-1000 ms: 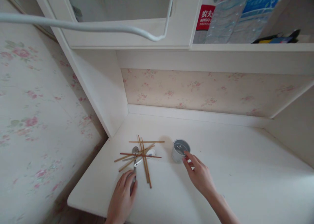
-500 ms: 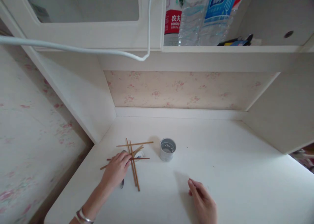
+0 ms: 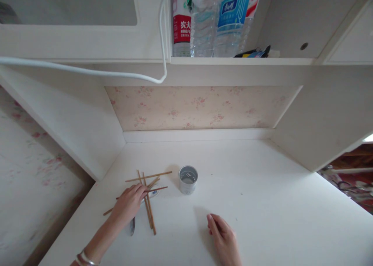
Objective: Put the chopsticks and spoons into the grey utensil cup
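Observation:
My left hand [image 3: 129, 201] is at the pile of crossed wooden chopsticks [image 3: 149, 209], its fingers closed on a dark reddish-brown chopstick [image 3: 159, 188] whose end sticks out to the right. Under the pile lies a small white dish or spoon with a blue mark [image 3: 154, 192], partly covered. Below my left wrist a metal spoon handle [image 3: 132, 227] shows. Just right of the pile a grey metal cup with holes in its bottom [image 3: 188, 180] stands upright. My right hand [image 3: 223, 235] is curled closed over the tabletop, thumb against fingers, with nothing visible in it.
The white desktop [image 3: 256, 219] has side panels left and right. Overhead, a shelf [image 3: 233, 61] holds several plastic bottles [image 3: 205, 23] and small dark items. A white cable [image 3: 116, 74] hangs across the upper left, in front of the cabinet.
The camera view has turned, so everything sits further left. The dark chopstick in my left hand now tilts up slightly at its right end. My right hand stays curled.

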Motion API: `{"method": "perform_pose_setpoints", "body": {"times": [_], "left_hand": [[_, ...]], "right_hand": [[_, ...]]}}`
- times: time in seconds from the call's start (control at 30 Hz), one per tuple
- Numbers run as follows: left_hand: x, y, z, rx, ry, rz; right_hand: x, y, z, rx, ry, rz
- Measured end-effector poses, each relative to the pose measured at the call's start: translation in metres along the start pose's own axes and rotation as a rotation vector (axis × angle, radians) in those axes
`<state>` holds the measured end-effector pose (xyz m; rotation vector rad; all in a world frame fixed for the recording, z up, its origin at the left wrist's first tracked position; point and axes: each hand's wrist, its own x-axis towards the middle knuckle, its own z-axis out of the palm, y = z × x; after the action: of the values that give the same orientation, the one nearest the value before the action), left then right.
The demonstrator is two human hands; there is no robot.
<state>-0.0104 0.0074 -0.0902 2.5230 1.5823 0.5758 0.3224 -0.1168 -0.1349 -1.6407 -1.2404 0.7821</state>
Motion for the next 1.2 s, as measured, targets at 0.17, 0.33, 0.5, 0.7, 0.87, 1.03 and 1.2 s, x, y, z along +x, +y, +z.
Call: {"method": "perform_pose_setpoints", "body": {"times": [0.17,0.33,0.5,0.7,0.87,1.03,1.2], "left_hand": [[0.029,0.033,-0.044,-0.251,0.197,-0.076],[0.068,0.086,-0.09,-0.696,0.298,-0.249],[0.114,0.123,-0.087,-1.018,0.342,-0.184],[0.144,0.131,-0.037,-0.926,0.23,-0.17],[0.14,0.129,0.01,-0.826,0.147,-0.186],[0.136,0.123,0.037,-0.843,0.102,-0.195],[0.125,0.121,0.041,-0.897,0.063,-0.236]], "right_hand": [[-0.001,-0.003,-0.001,-0.017,0.024,-0.015],[0.0,-0.001,0.003,-0.033,0.011,-0.016],[0.0,-0.001,0.004,-0.04,0.014,-0.015],[0.001,-0.006,0.003,-0.057,0.04,-0.009],[0.001,-0.009,0.004,-0.064,0.048,-0.015],[0.002,-0.007,0.005,-0.096,0.06,-0.025],[0.003,-0.003,0.007,-0.112,0.034,-0.002]]}}
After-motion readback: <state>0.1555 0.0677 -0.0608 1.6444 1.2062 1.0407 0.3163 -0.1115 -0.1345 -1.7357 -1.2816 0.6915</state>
